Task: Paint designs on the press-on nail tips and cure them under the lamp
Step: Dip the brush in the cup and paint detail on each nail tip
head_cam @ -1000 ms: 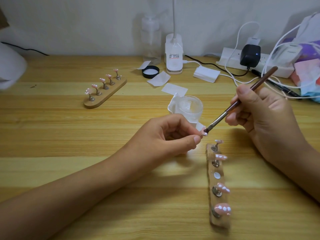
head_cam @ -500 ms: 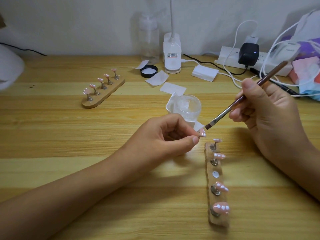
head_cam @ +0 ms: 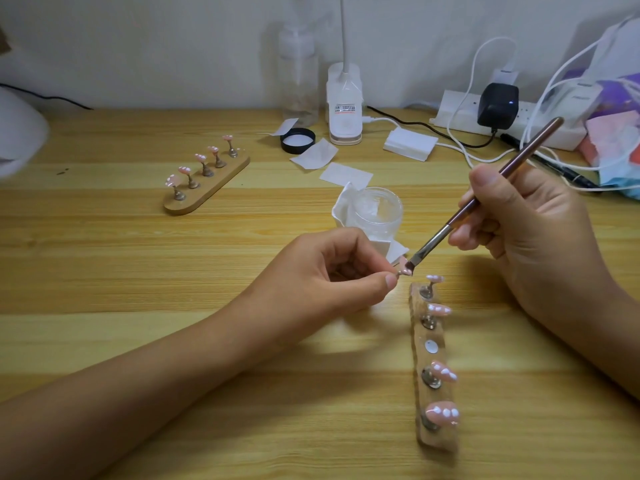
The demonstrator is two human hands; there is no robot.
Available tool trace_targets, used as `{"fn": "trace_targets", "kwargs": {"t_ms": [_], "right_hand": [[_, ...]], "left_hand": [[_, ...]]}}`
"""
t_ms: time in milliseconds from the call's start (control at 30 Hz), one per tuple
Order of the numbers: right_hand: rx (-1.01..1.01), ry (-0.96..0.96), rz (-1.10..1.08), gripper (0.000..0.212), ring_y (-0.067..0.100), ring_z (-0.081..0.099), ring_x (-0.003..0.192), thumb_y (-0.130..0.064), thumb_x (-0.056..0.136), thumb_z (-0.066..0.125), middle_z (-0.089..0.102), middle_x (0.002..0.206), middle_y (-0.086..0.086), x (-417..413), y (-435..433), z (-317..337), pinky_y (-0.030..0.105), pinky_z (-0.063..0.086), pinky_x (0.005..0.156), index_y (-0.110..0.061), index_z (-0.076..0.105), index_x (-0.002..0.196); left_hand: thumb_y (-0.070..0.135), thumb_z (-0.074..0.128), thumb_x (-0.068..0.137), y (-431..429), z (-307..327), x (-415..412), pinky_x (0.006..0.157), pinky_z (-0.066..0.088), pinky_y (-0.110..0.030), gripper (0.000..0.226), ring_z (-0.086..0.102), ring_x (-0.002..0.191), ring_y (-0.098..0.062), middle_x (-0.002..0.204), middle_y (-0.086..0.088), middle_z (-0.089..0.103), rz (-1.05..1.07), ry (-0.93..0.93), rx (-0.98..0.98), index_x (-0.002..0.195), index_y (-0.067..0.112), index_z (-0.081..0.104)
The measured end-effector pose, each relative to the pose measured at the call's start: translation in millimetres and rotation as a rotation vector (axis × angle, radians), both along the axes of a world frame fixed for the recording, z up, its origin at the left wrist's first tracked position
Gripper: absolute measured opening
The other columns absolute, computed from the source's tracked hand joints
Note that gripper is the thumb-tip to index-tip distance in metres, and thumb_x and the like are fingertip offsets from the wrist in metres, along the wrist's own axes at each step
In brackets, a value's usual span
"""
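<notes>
My left hand (head_cam: 332, 271) pinches the small metal stem of a pink nail tip (head_cam: 404, 270) between thumb and forefinger, just above the near wooden holder (head_cam: 434, 441). My right hand (head_cam: 533, 230) grips a brown-handled flat brush (head_cam: 485, 192); its bristles touch the held nail tip. The near holder carries several pink tips with white dots and has one bare magnet spot (head_cam: 431, 346) in its middle. A second wooden holder (head_cam: 221, 188) with several painted tips lies at the back left. A white curing lamp (head_cam: 17, 140) shows at the left edge, partly cut off.
A clear jar (head_cam: 377, 213) on a white wipe stands just behind my hands. Further back are a black lid (head_cam: 298, 140), paper wipes (head_cam: 345, 174), a clear bottle (head_cam: 298, 81), a white desk lamp base (head_cam: 345, 105), a power strip (head_cam: 460, 112) with cables, and a pen (head_cam: 568, 171).
The brush tip drew back from the nail tip half a second ago and has come down onto it again. My left hand has tilted the tip slightly; the view shifted a little.
</notes>
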State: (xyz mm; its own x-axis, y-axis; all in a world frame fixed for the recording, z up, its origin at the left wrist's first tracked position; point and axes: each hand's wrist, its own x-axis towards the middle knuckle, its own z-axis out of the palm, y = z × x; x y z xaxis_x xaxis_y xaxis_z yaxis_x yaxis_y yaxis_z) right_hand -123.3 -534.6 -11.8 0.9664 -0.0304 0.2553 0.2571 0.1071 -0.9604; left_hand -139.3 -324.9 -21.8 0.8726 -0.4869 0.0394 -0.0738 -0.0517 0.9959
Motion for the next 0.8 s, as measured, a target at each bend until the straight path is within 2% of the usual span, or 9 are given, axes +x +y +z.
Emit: {"fn": "trace_targets", "kwargs": {"t_ms": [133, 233, 367, 467, 567, 667, 800], "right_hand": [[-0.008, -0.014, -0.012, 0.035, 0.010, 0.065, 0.052, -0.045, 0.077, 0.068, 0.066, 0.056, 0.000, 1, -1, -2, 0.017, 0.050, 0.052, -0.012, 0.058, 0.082], [-0.014, -0.015, -0.013, 0.035, 0.012, 0.065, 0.053, -0.045, 0.077, 0.069, 0.067, 0.057, 0.002, 2, -1, -2, 0.018, 0.050, 0.053, -0.012, 0.058, 0.082], [-0.011, -0.017, -0.010, 0.034, 0.013, 0.066, 0.055, -0.045, 0.077, 0.068, 0.069, 0.060, 0.003, 4, -2, -3, 0.018, 0.051, 0.054, -0.013, 0.058, 0.084], [0.037, -0.005, -0.011, 0.032, 0.011, 0.066, 0.056, -0.044, 0.080, 0.068, 0.070, 0.061, 0.002, 6, -4, -2, 0.018, 0.052, 0.057, -0.014, 0.059, 0.084], [0.127, 0.019, 0.006, 0.021, 0.009, 0.064, 0.057, -0.033, 0.091, 0.061, 0.069, 0.061, -0.001, 10, -7, -3, 0.018, 0.053, 0.059, -0.020, 0.066, 0.075], [0.175, 0.056, 0.039, 0.034, 0.008, 0.064, 0.059, -0.024, 0.098, 0.053, 0.067, 0.060, -0.003, 12, -10, -4, 0.018, 0.053, 0.061, -0.024, 0.069, 0.067], [0.187, 0.049, 0.108, 0.032, 0.008, 0.066, 0.063, -0.019, 0.092, 0.049, 0.067, 0.063, -0.003, 12, -10, -4, 0.020, 0.055, 0.065, -0.023, 0.070, 0.069]], "left_hand": [[0.007, 0.072, 0.084, 1, 0, -1, 0.060, 0.046, -0.012, 0.018, 0.059, 0.062, -0.001, 0.067, 0.008, 0.067, -0.008, -0.019, 0.030, 0.072, 0.020, 0.068], [0.016, 0.073, 0.079, 0, 0, -2, 0.065, 0.049, -0.015, 0.008, 0.061, 0.067, -0.005, 0.075, -0.002, 0.070, -0.009, -0.011, 0.037, 0.073, 0.020, 0.070], [0.019, 0.072, 0.078, 0, 1, -3, 0.067, 0.049, -0.017, 0.008, 0.060, 0.071, -0.006, 0.082, -0.003, 0.072, -0.018, -0.009, 0.024, 0.078, 0.027, 0.072], [0.018, 0.070, 0.081, 1, 0, -1, 0.069, 0.050, -0.019, 0.014, 0.063, 0.075, -0.007, 0.082, 0.004, 0.071, -0.036, -0.009, 0.000, 0.082, 0.031, 0.072], [0.020, 0.071, 0.082, 1, -1, 0, 0.071, 0.052, -0.022, 0.013, 0.066, 0.084, -0.011, 0.085, 0.007, 0.071, -0.033, -0.012, -0.025, 0.084, 0.033, 0.070], [0.015, 0.069, 0.084, 1, -2, 0, 0.071, 0.052, -0.020, 0.018, 0.064, 0.083, -0.009, 0.084, 0.009, 0.070, -0.026, -0.029, -0.024, 0.084, 0.033, 0.070], [0.016, 0.068, 0.084, 1, -1, 0, 0.071, 0.051, -0.017, 0.015, 0.060, 0.077, -0.003, 0.081, 0.012, 0.068, -0.016, -0.031, -0.009, 0.084, 0.031, 0.072]]}}
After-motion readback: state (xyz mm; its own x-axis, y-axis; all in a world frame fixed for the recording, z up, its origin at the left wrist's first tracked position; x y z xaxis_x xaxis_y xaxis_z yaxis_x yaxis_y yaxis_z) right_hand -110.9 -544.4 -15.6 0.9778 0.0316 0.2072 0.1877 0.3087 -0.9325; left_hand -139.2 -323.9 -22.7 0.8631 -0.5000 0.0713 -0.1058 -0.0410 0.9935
